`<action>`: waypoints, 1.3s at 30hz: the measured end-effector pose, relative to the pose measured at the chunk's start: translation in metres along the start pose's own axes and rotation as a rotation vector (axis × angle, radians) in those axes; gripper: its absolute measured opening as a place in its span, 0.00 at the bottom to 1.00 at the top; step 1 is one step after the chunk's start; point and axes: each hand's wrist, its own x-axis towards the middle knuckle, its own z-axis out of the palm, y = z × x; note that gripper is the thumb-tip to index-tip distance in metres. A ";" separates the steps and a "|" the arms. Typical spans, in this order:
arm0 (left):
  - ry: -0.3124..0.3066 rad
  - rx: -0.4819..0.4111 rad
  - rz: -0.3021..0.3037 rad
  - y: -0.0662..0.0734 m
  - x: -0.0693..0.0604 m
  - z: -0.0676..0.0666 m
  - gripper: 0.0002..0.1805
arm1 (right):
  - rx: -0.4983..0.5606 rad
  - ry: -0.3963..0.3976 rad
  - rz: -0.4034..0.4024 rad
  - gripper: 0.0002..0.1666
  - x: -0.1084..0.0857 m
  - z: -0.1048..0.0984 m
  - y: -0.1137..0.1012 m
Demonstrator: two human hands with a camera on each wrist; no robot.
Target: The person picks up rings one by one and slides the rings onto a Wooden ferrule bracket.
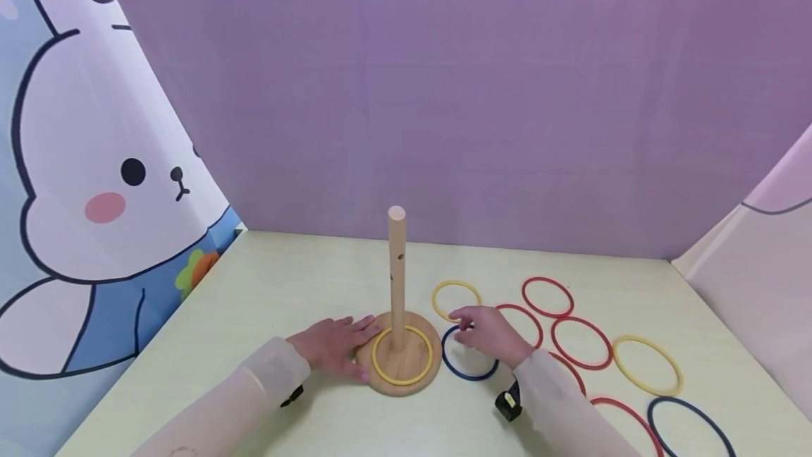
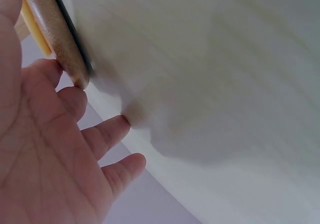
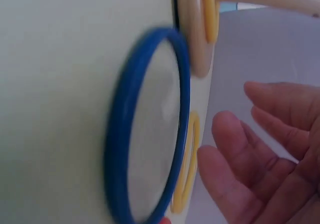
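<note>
A round wooden base (image 1: pixel 406 365) with an upright peg (image 1: pixel 397 266) stands on the table. One yellow ring (image 1: pixel 402 382) lies flat on the base around the peg. My left hand (image 1: pixel 333 346) rests at the base's left edge, fingers spread; in the left wrist view some fingertips touch the base's rim (image 2: pixel 55 28). Over a dark blue ring (image 1: pixel 472 377) just right of the base hovers my right hand (image 1: pixel 491 336), fingers loosely bent and holding nothing. In the right wrist view, that blue ring (image 3: pixel 120 134) lies apart from the fingers.
Behind the right hand lies a second yellow ring (image 1: pixel 457 283). Several red rings (image 1: pixel 582 367) spread across the table's right side, partly under the right sleeve. Farther right are another yellow ring (image 1: pixel 681 372) and another blue ring (image 1: pixel 698 415). A purple backdrop (image 1: pixel 444 104) rises behind the table.
</note>
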 end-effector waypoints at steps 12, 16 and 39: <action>0.005 -0.021 0.005 -0.001 -0.001 0.000 0.48 | -0.279 0.025 -0.026 0.14 0.011 -0.007 0.006; 0.008 -0.022 0.009 -0.001 0.000 0.001 0.48 | -0.328 -0.004 -0.041 0.15 0.012 -0.005 0.006; -0.007 -0.021 0.007 -0.002 0.001 0.000 0.49 | -0.497 -0.135 0.024 0.17 0.023 0.002 0.001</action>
